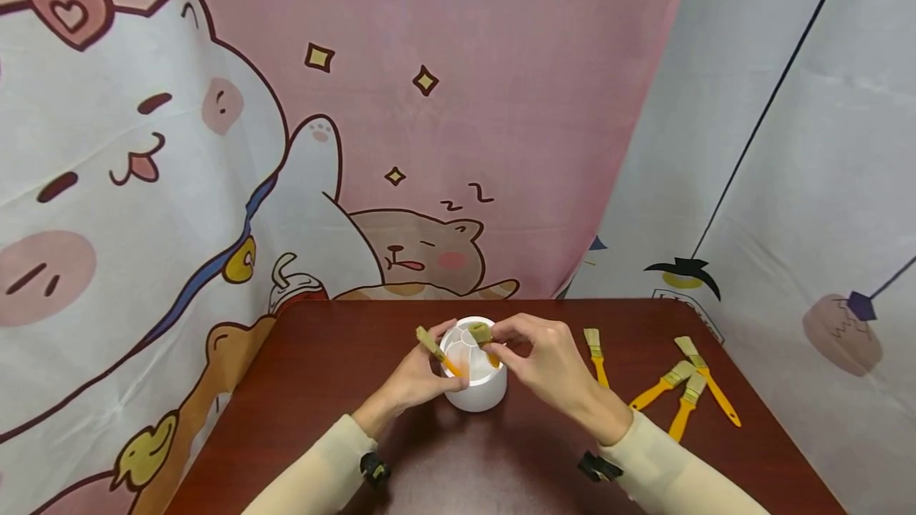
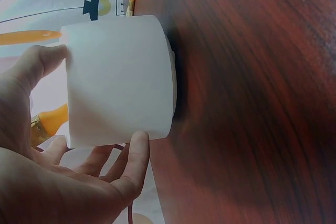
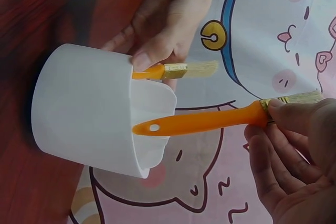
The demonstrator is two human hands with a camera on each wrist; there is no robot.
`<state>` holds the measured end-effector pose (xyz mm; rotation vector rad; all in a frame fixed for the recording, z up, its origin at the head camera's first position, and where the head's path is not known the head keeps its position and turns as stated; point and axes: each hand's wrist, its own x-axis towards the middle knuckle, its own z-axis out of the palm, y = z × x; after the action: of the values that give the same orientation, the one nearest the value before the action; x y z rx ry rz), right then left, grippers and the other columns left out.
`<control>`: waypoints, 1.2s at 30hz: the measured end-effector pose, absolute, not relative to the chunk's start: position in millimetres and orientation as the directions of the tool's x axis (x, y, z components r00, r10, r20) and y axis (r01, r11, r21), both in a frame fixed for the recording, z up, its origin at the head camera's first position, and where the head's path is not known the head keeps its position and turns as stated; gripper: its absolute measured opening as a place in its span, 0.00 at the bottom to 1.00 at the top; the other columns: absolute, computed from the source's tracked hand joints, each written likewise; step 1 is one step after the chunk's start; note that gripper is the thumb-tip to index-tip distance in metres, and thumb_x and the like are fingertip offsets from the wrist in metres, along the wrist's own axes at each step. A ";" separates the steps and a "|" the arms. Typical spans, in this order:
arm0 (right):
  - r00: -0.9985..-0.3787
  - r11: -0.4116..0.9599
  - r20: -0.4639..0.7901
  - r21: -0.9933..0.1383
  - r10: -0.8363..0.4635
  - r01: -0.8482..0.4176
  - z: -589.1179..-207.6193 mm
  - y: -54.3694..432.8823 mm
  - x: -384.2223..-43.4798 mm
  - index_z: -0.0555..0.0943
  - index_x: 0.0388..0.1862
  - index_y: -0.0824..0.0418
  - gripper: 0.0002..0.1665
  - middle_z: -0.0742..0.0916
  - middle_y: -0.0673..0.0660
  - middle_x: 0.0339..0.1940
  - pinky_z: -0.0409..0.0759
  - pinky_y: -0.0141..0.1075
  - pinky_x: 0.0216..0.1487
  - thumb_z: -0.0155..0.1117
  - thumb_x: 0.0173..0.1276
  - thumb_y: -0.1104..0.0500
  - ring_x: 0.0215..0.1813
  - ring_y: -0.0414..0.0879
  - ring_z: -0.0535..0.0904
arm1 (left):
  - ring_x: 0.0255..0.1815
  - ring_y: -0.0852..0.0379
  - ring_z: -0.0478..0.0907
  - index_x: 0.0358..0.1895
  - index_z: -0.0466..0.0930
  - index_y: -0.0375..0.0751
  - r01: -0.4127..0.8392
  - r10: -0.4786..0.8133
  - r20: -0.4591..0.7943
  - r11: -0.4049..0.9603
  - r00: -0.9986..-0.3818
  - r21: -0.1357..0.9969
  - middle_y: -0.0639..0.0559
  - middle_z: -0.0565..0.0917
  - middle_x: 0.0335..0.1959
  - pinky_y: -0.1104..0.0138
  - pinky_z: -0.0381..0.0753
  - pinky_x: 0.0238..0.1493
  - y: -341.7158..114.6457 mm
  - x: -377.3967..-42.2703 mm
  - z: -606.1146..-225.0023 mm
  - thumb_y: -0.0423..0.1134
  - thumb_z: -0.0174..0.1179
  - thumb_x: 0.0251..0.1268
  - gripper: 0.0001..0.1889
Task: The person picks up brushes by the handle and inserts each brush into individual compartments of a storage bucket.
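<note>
A round white holder (image 1: 476, 397) with inner dividers stands on the table. My left hand (image 1: 409, 381) holds it around its left side, thumb at the rim and fingers along the wall. One paintbrush (image 3: 191, 70) with an orange handle leans inside it, bristles up, beside the left thumb. My right hand (image 1: 551, 358) pinches a second paintbrush (image 3: 210, 121) near its metal ferrule. That brush has its bristles up, and its handle's holed end overlaps the holder's rim in the right wrist view. In the left wrist view the holder's wall (image 2: 118, 82) hides the compartments.
On the right of the dark red wooden table (image 1: 322, 435) lie several more orange-handled paintbrushes: one paintbrush (image 1: 595, 354) by the right wrist, others in a loose cluster, including a paintbrush (image 1: 708, 380) near the right edge. A cartoon-printed curtain (image 1: 537, 141) hangs behind.
</note>
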<state>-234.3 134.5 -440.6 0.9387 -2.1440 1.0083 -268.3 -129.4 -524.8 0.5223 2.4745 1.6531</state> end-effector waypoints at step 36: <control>-0.644 0.438 0.609 -0.475 -0.463 -0.764 -475.5 134.0 -257.2 0.96 0.50 0.58 0.15 0.98 0.51 0.46 0.97 0.44 0.45 0.89 0.67 0.68 0.43 0.39 0.96 | 0.73 0.38 0.85 0.93 0.64 0.50 0.207 0.356 0.083 0.327 -0.931 0.922 0.36 0.82 0.81 0.39 0.84 0.73 -129.8 -266.7 -522.3 0.34 0.86 0.63 0.56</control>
<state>-257.2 134.0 -475.5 1.0411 -2.3054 1.0566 -266.7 -129.8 -522.3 0.5229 2.4469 1.6681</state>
